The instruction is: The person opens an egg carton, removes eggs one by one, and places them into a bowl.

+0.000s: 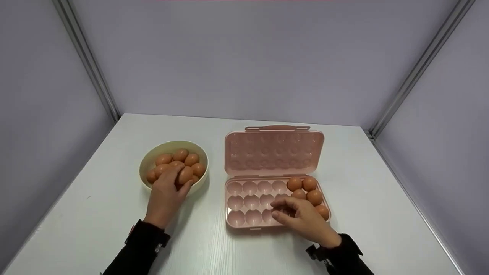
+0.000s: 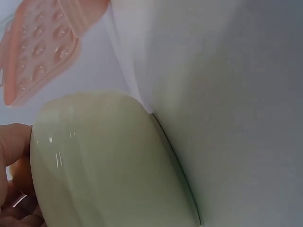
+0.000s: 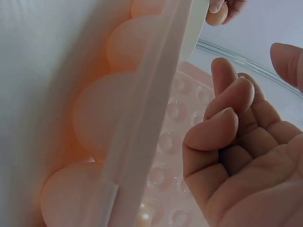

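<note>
At the left, my left hand (image 1: 167,198) pinches a brown egg (image 1: 185,175) between thumb and fingers at the near side of a pale green bowl (image 1: 145,168). Several other brown eggs (image 1: 180,154) lie in that bowl. In the left wrist view the bowl's outer wall (image 2: 104,161) hides much of the hand, and part of the egg (image 2: 21,176) shows. Over the front of a pink egg box (image 1: 244,226), my right hand (image 1: 305,221) hovers with loosely bent fingers and holds nothing. Several eggs (image 1: 309,183) sit in the box's right-hand cups, some partly covered by this hand.
The egg box's lid (image 1: 273,152) stands open toward the back. A white table (image 1: 214,248) carries the bowl and the box side by side, with a gap between them. Pale panels (image 1: 244,65) enclose the table at the back and both sides.
</note>
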The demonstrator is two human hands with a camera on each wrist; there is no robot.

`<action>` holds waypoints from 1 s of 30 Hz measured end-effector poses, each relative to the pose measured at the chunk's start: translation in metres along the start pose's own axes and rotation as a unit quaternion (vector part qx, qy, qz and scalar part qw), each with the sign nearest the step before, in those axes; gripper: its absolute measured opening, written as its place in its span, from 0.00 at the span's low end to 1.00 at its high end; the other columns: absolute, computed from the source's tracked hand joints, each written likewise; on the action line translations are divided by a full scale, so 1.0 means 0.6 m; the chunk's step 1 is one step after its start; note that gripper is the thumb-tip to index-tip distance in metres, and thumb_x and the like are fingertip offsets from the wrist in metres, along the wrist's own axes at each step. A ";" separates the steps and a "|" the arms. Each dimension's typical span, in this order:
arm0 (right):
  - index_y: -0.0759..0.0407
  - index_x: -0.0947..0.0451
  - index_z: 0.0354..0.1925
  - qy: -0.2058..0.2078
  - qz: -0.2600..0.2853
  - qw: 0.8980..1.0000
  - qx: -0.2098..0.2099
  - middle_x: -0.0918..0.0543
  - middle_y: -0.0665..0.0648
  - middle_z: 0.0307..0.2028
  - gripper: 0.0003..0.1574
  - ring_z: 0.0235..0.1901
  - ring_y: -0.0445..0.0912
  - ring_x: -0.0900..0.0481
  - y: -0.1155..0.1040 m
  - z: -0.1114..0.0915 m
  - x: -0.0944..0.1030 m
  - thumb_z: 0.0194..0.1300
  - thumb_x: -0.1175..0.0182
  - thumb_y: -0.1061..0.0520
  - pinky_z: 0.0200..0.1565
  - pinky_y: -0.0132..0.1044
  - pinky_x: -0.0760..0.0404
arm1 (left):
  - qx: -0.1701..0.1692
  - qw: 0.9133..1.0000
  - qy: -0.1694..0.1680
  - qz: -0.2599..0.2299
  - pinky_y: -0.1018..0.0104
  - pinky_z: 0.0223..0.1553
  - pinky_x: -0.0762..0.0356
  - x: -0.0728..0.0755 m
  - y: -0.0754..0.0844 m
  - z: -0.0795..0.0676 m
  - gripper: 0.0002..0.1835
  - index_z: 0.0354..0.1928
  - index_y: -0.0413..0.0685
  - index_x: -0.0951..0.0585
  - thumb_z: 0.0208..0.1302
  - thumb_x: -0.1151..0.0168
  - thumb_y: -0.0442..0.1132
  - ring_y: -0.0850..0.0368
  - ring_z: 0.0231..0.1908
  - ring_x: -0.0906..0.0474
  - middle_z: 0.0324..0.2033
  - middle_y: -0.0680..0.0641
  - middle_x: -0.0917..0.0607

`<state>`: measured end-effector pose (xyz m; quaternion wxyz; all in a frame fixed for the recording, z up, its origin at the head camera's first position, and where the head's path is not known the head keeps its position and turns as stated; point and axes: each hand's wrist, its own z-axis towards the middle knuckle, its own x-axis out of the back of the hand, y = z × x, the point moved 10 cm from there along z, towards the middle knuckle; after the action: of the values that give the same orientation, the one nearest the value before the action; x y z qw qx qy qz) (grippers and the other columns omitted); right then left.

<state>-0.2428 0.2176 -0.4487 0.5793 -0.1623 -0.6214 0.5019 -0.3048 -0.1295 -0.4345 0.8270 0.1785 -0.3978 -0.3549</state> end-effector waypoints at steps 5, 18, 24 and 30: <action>0.63 0.16 0.57 -0.001 -0.005 1.000 -0.003 0.10 0.61 0.50 0.19 0.45 0.35 0.16 0.002 0.000 0.000 0.77 0.34 0.51 0.48 0.29 0.17 | 0.005 1.000 -0.016 0.001 0.40 0.61 0.18 -0.004 0.003 0.005 0.28 0.58 0.35 0.18 0.56 0.19 0.31 0.38 0.59 0.16 0.54 0.37 0.12; 0.61 0.15 0.55 -0.005 -0.016 1.000 -0.012 0.10 0.56 0.49 0.19 0.42 0.35 0.19 0.003 -0.001 -0.002 0.76 0.33 0.49 0.45 0.28 0.19 | -0.012 0.999 -0.025 0.036 0.37 0.55 0.16 -0.012 0.009 0.006 0.25 0.59 0.39 0.16 0.59 0.22 0.37 0.35 0.53 0.13 0.55 0.37 0.11; 0.61 0.15 0.56 -0.007 -0.015 1.000 -0.015 0.09 0.55 0.49 0.20 0.43 0.35 0.18 0.004 -0.001 -0.004 0.76 0.33 0.49 0.46 0.28 0.18 | 0.036 0.994 -0.090 0.045 0.39 0.49 0.17 -0.028 0.001 0.011 0.21 0.56 0.44 0.16 0.62 0.24 0.39 0.39 0.48 0.13 0.51 0.41 0.11; 0.62 0.15 0.56 -0.005 -0.019 1.000 -0.014 0.09 0.55 0.50 0.21 0.46 0.35 0.16 0.006 -0.001 -0.004 0.76 0.33 0.49 0.49 0.29 0.17 | 0.044 0.992 -0.105 0.048 0.42 0.47 0.15 -0.037 -0.001 0.011 0.20 0.55 0.44 0.16 0.63 0.25 0.39 0.41 0.45 0.13 0.48 0.41 0.12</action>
<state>-0.2431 0.2180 -0.4531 0.5834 -0.1565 -0.6339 0.4830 -0.3201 -0.1135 -0.4423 0.7885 0.1569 -0.5053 -0.3136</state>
